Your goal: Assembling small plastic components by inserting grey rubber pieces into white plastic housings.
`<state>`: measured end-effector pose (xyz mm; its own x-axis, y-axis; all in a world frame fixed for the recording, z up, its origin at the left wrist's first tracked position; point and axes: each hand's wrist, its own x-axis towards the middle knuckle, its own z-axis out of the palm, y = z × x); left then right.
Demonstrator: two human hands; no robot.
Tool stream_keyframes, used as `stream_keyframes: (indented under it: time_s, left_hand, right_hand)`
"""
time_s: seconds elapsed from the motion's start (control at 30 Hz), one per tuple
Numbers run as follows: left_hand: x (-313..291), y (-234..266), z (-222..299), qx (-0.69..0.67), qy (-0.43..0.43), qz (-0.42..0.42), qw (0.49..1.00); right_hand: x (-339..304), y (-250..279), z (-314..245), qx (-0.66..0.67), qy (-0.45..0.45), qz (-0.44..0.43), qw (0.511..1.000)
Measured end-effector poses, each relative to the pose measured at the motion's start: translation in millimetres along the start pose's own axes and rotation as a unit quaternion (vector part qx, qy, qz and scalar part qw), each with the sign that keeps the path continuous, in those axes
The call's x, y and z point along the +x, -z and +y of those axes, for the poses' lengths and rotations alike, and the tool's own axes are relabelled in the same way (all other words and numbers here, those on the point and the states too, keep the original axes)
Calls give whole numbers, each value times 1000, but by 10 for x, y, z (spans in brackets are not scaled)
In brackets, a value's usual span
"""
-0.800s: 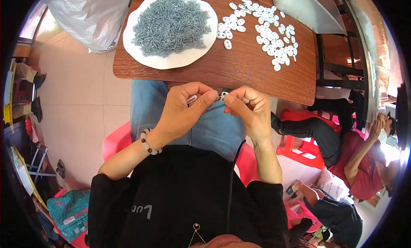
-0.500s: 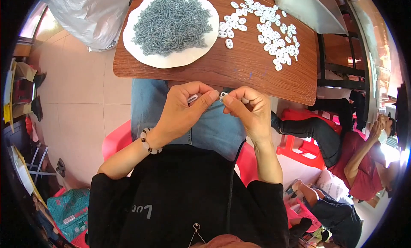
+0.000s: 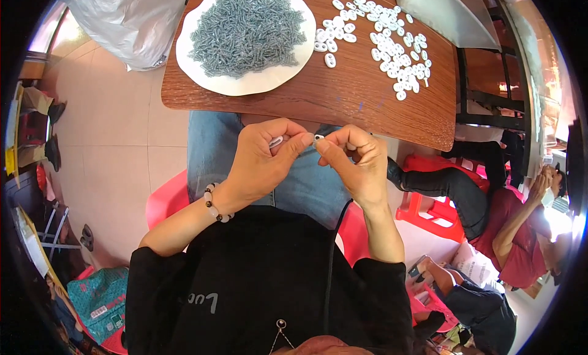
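My left hand (image 3: 266, 162) is closed, thumb and forefinger pinched together, with a white oval piece (image 3: 276, 142) tucked in its curled fingers. Facing it, my right hand (image 3: 358, 168) pinches a small white piece with a dark hole (image 3: 318, 138), which looks like a cord lock part. The fingertips of both hands almost meet at this piece, above my lap near the table edge. Whether the left fingertips grip anything small is hidden. On the table, a white wavy-rimmed plate (image 3: 187, 61) bears a heap of small grey coil springs (image 3: 248, 33).
Many white oval two-hole pieces (image 3: 392, 49) lie scattered on the brown wooden table (image 3: 306, 98). A clear plastic bag (image 3: 450, 15) rests at its far right, and a grey plastic bag (image 3: 131, 24) stands left. Another person (image 3: 514, 238) sits at the right by a red stool (image 3: 432, 217).
The white piece at my right fingertips has turned slightly and sits deeper between the fingertips, which are closer together. My arms have hardly moved.
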<state>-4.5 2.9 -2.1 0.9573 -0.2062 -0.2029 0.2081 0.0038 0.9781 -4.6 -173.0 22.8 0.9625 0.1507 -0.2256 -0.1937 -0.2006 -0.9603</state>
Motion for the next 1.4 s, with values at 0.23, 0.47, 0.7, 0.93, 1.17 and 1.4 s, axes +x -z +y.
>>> stream_keyframes:
  time_s: [0.23,0.47,0.7,0.93,1.17,1.4]
  left_hand:
    - [15,12,5,-14,5,-15,1000]
    - [27,22,-37,-25,-2,-26,999]
    - [45,-32,-69,-76,-20,4,997]
    - [27,-17,-13,-59,-15,2,998]
    - [16,11,-41,-63,13,-12,998]
    - [-5,1,-92,-94,36,-8,995]
  right_hand:
    - [26,44,26,47,-12,-20,999]
    - [21,52,13,66,-13,-18,998]
    - [12,63,22,72,-17,-12,997]
    - [9,41,22,72,-14,-13,997]
    - [6,22,13,54,-5,-16,998]
    - [6,-16,58,66,1,-13,998]
